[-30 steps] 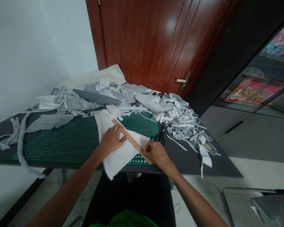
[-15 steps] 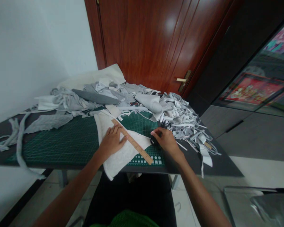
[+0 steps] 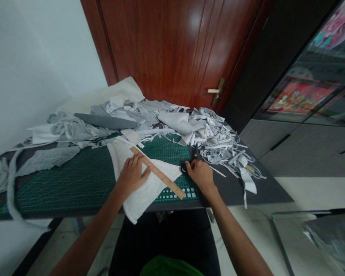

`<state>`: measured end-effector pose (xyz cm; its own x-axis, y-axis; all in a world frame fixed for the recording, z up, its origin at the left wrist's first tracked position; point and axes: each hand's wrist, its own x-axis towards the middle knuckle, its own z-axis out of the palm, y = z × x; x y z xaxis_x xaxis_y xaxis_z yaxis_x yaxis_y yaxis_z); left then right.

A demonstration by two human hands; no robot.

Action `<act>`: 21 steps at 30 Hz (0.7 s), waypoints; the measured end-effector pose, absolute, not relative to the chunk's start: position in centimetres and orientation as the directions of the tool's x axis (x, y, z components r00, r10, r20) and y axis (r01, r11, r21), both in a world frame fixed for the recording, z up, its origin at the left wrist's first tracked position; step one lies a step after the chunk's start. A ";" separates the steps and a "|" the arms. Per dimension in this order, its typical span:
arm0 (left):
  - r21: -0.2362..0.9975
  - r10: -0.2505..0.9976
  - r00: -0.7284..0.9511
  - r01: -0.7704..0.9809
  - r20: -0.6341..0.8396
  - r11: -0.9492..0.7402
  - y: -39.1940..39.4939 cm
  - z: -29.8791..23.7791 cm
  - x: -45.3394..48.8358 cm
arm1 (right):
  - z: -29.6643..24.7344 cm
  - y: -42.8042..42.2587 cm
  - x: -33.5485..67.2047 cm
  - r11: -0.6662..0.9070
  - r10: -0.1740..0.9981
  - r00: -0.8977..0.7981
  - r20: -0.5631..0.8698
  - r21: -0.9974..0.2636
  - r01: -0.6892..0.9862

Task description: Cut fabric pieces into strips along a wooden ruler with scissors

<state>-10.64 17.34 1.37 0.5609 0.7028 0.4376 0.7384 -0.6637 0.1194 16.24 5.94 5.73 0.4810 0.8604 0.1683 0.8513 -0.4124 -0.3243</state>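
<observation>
My left hand (image 3: 132,172) lies spread on the white fabric piece (image 3: 145,191), its fingertips at the upper end of a wooden ruler (image 3: 163,177). The ruler runs slantwise across the fabric, down toward the table's front edge. At the fabric's right-hand point, my right hand (image 3: 201,174) is closed on a pair of black scissors (image 3: 195,152). One handle loop shows left of the fingers, and the dark blades point away from me. Part of the handles is hidden by the hand. Under the fabric is a green cutting mat (image 3: 89,176).
A heap of grey and white fabric scraps (image 3: 212,130) runs along the back and right of the table (image 3: 264,193). Long cloth strips (image 3: 13,191) hang over the left front edge. Behind stand a wooden door (image 3: 161,50) and a dark cabinet (image 3: 270,142).
My right hand has turned palm down and closed over the scissors, whose blades now show beyond it. The left hand stays on the ruler and fabric. The whole view has shifted slightly.
</observation>
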 end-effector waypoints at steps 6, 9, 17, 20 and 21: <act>0.136 0.678 0.574 0.709 0.459 -0.692 17.8 1.3 -10.8 | 5.6 5.9 14.1 -0.451 0.854 0.492 0.168 -0.231 0.862; 0.146 0.633 0.593 0.662 0.498 -0.735 17.3 2.3 -10.5 | 5.4 5.8 13.8 -0.442 0.858 0.479 0.185 -0.207 0.873; 0.333 0.231 0.943 0.144 0.239 -0.932 15.2 5.5 -4.1 | 5.7 6.1 13.9 -0.466 0.853 0.502 0.143 -0.225 0.856; 0.336 0.198 0.947 0.106 0.253 -0.936 15.8 4.8 -2.4 | 6.4 6.4 13.8 -0.490 0.854 0.513 0.093 -0.190 0.851; 0.337 0.204 0.943 0.109 0.262 -0.935 15.9 4.5 -2.2 | 6.7 6.4 13.8 -0.497 0.854 0.515 0.076 -0.177 0.850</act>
<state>-2.21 15.95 4.47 0.9434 0.2039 0.2616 0.1089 -0.9354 0.3365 13.79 6.39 6.68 0.5151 0.8537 0.0764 0.8496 -0.4967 -0.1773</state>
